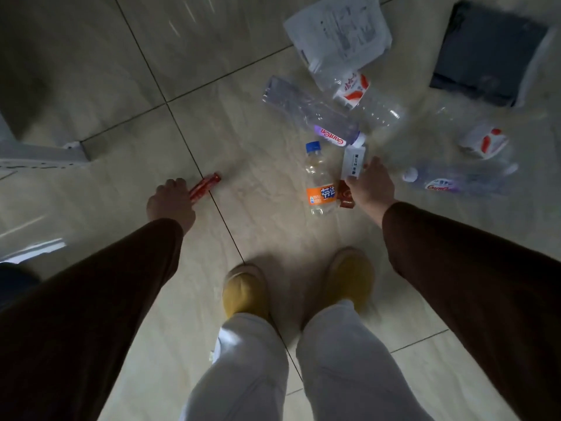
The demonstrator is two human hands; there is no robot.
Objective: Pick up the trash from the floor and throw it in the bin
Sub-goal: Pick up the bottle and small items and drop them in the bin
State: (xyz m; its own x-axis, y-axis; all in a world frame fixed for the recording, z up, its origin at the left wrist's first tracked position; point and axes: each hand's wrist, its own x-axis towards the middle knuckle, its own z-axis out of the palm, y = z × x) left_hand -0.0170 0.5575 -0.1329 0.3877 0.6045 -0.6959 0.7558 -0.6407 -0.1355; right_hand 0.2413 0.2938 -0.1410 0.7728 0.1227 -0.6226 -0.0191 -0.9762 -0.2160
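Trash scattered on tiled floor point(258, 238), most of it ahead and to the R of the orange-label bottle point(319, 180) — using that as landmark.

R hand point(371, 186) just R of the orange-label bottle, fingers closed round a small white carton point(353, 161), held upright-ish, top tilted away. Small red-brown wrapper point(345, 196) sits between hand and bottle; can't tell if it's in the hand or on the floor.

L hand point(170, 202) well L of the bottle, curled shut on a red wrapper point(205, 186), far end sticking out past the knuckles.

Beyond the bottle: clear bottle w/ purple-red label point(309, 112) lying on its side, cap end near the carton. Further back, white plastic pouch w/ print point(338, 34), and a red-white pack point(352, 88) touching its lower edge. Another clear bottle point(379, 112) beside that — blurred.

R of the bottle, past the hand: second purple-label bottle point(455, 179) on its side, a red-white pack point(485, 141) behind it. Dark flat bag point(485, 53) far back R.

Person in brown sleeves, pale trousers, yellow slippers point(244, 291) — feet nearer than the bottle.
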